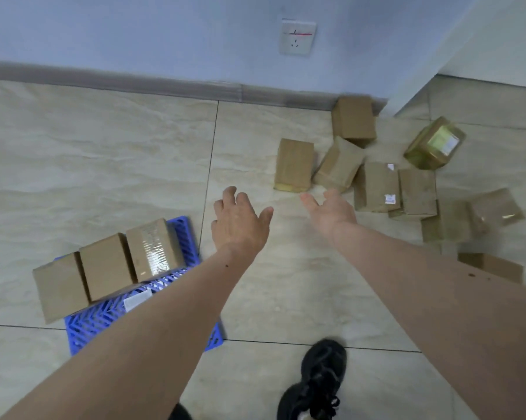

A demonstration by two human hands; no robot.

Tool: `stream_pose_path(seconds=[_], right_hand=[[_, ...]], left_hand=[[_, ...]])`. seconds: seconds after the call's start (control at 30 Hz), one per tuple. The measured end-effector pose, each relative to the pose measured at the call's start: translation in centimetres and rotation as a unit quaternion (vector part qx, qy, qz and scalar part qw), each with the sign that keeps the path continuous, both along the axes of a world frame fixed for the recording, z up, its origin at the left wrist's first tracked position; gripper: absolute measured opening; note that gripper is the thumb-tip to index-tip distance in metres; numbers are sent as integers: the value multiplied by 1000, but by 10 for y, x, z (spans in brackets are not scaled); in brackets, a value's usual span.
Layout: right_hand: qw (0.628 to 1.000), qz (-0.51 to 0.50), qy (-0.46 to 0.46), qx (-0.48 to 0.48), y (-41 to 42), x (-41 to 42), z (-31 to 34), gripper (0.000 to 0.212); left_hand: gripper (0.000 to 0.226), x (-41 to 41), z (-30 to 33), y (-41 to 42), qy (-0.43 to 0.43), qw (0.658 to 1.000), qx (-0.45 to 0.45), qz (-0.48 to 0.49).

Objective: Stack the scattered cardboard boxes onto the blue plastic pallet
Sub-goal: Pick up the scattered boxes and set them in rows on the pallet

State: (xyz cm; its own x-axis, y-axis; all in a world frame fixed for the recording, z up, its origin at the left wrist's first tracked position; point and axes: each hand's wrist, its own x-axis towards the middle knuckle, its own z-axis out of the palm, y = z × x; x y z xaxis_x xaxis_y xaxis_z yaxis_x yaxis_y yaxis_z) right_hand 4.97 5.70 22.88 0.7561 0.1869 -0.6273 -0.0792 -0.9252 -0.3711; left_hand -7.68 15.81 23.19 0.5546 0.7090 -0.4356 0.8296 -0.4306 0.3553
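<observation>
1. Head view looks down on a tiled floor (104,165), with both bare arms stretched forward.
2. Left hand (240,219) is spread, fingers relaxed, holding nothing.
3. Right hand (331,207) is open, palm turned inward, also empty, just short of the nearest cardboard box (294,165).
4. Blue plastic pallet (189,237) lies at lower left, carrying three boxes in a row: a plain box (60,286), a middle box (105,265) and a tape-wrapped box (154,250).
5. More boxes lie scattered at right near the wall, among them a yellowish taped box (434,144) tilted on an edge.
6. Black shoe (316,383) stands at the bottom.
</observation>
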Motion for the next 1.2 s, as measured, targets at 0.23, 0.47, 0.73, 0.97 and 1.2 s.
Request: stream_pose_path(seconds=[0.23,0.47,0.73,0.97,1.2], right_hand=[[1000,12,14,-11,-14,77,-4,65],[999,6,32,-8,18,127,-25,64],[998,2,57,0,62,167,-88,60],[995,14,94,-9,88,182,-164,69],[994,33,99,-15,100,185,-230,74]], left_hand=[[60,70,-1,-6,18,1000,-3,13],[60,122,-23,29,23,999,-7,33],[60,171,-88,64,26,999,-30,30],[62,216,-162,74,6,990,-105,94],[54,232,-231,75,6,974,-186,126]])
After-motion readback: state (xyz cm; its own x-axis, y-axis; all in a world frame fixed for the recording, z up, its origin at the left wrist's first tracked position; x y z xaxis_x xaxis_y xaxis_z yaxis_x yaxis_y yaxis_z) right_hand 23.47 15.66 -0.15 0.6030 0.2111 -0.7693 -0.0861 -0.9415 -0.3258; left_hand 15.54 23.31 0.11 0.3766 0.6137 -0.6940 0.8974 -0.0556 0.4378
